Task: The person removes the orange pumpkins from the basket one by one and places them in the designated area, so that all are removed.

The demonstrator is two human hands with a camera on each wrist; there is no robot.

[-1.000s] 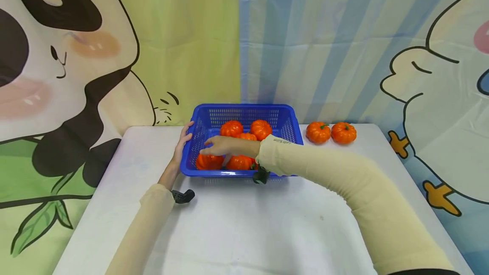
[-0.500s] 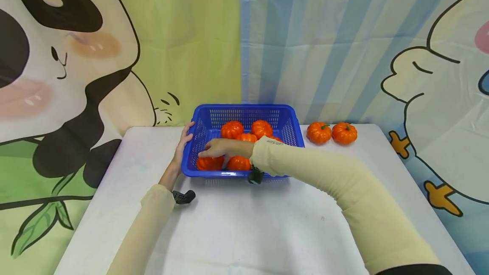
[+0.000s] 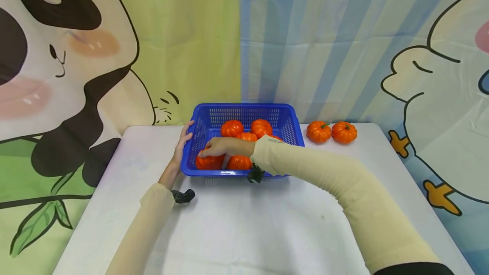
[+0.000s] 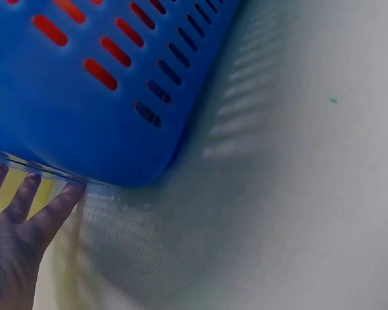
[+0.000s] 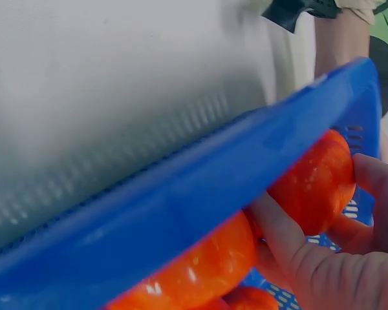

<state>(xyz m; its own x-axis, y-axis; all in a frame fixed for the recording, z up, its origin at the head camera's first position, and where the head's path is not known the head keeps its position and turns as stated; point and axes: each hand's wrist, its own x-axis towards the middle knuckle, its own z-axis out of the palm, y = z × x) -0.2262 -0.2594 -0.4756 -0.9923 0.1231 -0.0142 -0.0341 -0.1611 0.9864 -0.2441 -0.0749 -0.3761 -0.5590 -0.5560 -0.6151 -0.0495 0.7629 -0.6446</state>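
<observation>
Inspector A: Left of centre in the head view, the left hand [image 3: 182, 141] lies with straight fingers against the left outer wall of the blue slotted basket [image 3: 290, 123]. It braces and grips nothing. The left wrist view confirms fingertips [image 4: 58, 203] at the basket's rim.

Inspector B: At centre, the right hand [image 3: 219, 147] reaches inside the basket. Its fingers curl round the front-left toy pumpkin [image 3: 208, 162], touching a second pumpkin [image 3: 238, 163] just beside it. The right wrist view shows thumb and fingers closed on that pumpkin [image 5: 313, 184].

Inspector A: My recommendation is to lift straight up, clearing the near wall, with the brace kept firm so the basket does not slide.

Inspector B: At right, two loose pumpkins [image 3: 330, 132] sit on the white table [image 3: 244, 228], well apart from both hands.
</observation>
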